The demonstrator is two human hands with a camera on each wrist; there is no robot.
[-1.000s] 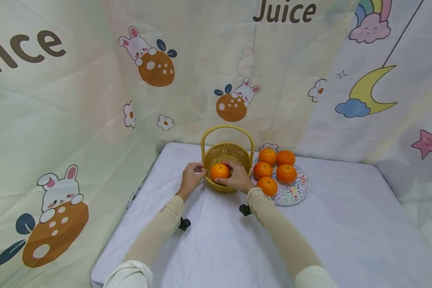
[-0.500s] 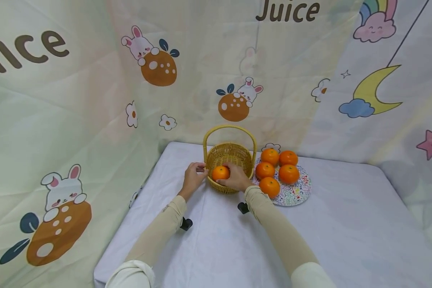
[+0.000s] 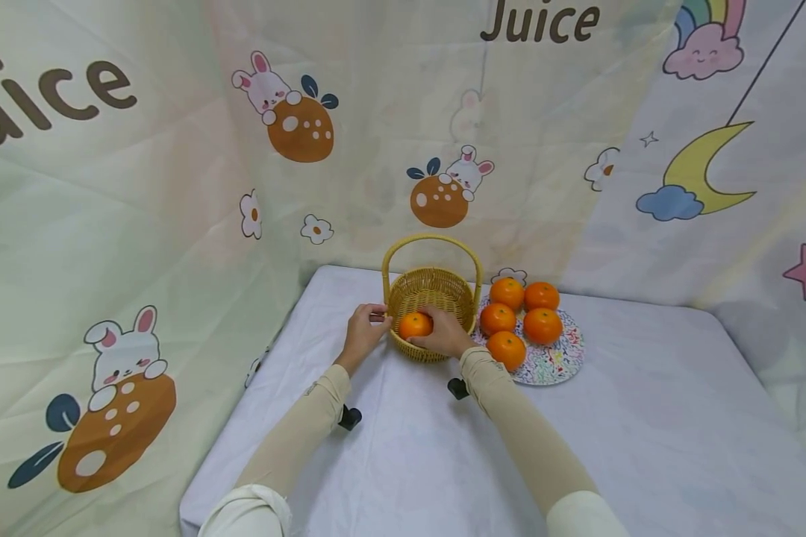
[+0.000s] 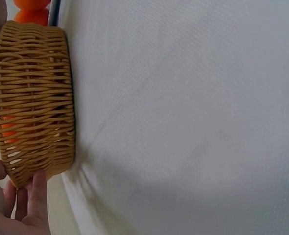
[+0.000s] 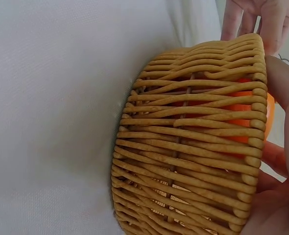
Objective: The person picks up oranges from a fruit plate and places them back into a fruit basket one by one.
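Note:
A tan wicker basket (image 3: pixel 435 286) with a tall arched handle stands on the table. My left hand (image 3: pixel 365 333) pinches its left rim, thumb on one side and fingers on the other, as the left wrist view shows. Inside the basket near its front wall is a mandarin (image 3: pixel 415 325). My right hand (image 3: pixel 446 333) reaches over the front right rim and grips this fruit from the right with thumb and fingers. Through the weave, the right wrist view shows patches of the orange peel (image 5: pixel 240 115).
To the right of the basket, a round speckled plate (image 3: pixel 564 358) bears several mandarins (image 3: pixel 542 326). A white cloth (image 3: pixel 645 418) covers the table. Behind hangs a printed curtain (image 3: pixel 369 171), close to the table's back edge.
The mandarin in my right hand has sunk slightly lower into the basket. My left hand keeps its place on the rim. The head view has shifted a little.

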